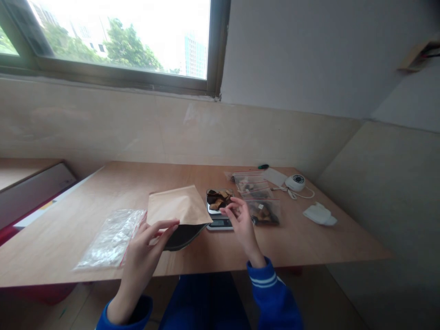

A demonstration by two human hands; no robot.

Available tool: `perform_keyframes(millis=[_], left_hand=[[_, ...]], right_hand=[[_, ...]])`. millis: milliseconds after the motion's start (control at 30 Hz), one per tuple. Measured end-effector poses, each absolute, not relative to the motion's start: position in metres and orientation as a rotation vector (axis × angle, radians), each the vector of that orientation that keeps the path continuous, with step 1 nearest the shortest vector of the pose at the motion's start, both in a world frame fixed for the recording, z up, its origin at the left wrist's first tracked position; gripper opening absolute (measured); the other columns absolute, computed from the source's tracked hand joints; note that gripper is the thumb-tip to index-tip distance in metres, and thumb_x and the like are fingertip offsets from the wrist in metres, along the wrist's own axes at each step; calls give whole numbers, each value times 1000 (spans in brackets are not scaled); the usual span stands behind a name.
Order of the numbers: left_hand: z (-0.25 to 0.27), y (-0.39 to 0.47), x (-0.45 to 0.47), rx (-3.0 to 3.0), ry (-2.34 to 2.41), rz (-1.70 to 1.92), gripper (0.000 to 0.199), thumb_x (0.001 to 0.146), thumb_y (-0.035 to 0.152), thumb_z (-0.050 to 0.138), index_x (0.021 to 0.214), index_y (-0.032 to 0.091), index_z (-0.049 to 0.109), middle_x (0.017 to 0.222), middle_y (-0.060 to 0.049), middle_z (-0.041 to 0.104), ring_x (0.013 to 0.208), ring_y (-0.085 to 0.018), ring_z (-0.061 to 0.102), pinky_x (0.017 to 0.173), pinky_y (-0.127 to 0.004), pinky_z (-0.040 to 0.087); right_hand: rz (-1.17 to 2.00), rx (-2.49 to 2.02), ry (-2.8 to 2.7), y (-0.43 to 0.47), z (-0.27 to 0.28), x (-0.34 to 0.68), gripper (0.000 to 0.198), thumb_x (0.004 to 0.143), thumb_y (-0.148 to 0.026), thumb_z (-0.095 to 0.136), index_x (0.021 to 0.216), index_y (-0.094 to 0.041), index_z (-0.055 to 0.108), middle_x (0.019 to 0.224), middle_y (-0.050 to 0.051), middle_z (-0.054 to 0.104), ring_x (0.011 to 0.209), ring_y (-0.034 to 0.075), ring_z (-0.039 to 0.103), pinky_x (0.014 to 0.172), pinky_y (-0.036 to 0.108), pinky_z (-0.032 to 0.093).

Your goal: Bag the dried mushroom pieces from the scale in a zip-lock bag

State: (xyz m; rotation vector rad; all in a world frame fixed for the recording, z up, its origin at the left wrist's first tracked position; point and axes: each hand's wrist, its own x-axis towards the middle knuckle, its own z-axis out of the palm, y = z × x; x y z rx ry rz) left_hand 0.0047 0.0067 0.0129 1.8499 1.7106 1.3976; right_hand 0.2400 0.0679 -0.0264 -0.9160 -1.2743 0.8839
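Pinches the near edge of a tan paper pouch point(178, 206) with the left hand point(146, 245), thumb and forefinger pressed close together on the paper. Smooth, matte and squarish on top, with a soft bulge; dark and rounded beneath the near edge. Held above the wooden table point(292, 250), between a clear plastic bundle point(110, 238) and a small digital scale point(227, 222).

Bends the fingers of the right hand point(243, 224) just beside the scale's plate, with thumb and forefinger drawn near each other. Impossible to make out anything between these fingertips, or any firm hold.

Heaped on the plate: dried pieces point(218, 200), curled, rough-edged and irregular, from near-black to tawny brown. Behind and to the right of the right hand: red-striped zip bags point(264, 208), limp and see-through, with dark and brownish chunks inside.

Farther right: a glossy white dome camera point(295, 182), round, with a looping white cable, and a crumpled soft white wad point(319, 214). Near the wall: a slim dark-green handle point(263, 167).
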Motion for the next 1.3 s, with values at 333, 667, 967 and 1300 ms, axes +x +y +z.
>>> perform_keyframes(millis=[333, 667, 967, 1300], left_hand=[[7, 6, -1, 1843, 1744, 1365, 30, 82, 52, 56, 90, 28, 73, 89, -1, 72, 72, -17, 66, 71, -31, 55], [10, 7, 0, 1857, 1717, 1376, 30, 81, 52, 57, 88, 28, 73, 87, -1, 73, 67, -15, 65, 67, -30, 55], [9, 7, -2, 1892, 1725, 1359, 29, 82, 52, 56, 89, 28, 73, 85, 0, 73, 66, -15, 65, 64, -30, 54], [8, 7, 6, 1911, 1733, 1374, 31, 82, 52, 57, 91, 27, 73, 88, -1, 73, 64, -14, 64, 63, -27, 55]], right_hand=[[705, -1124, -1442, 113, -63, 248, 32, 82, -30, 59, 111, -17, 56, 86, 6, 70, 84, 19, 67, 84, 36, 52], [447, -1109, -1644, 119, -80, 249, 24, 83, -22, 58, 107, -21, 63, 109, 8, 62, 108, 23, 57, 97, 40, 45], [127, -1292, -1764, 96, -75, 269, 17, 90, -32, 54, 95, -21, 65, 100, 8, 58, 100, 24, 54, 92, 43, 43], [358, -872, -1863, 32, -15, 222, 21, 93, -16, 41, 93, -18, 62, 89, 6, 64, 89, 17, 60, 81, 30, 49]])
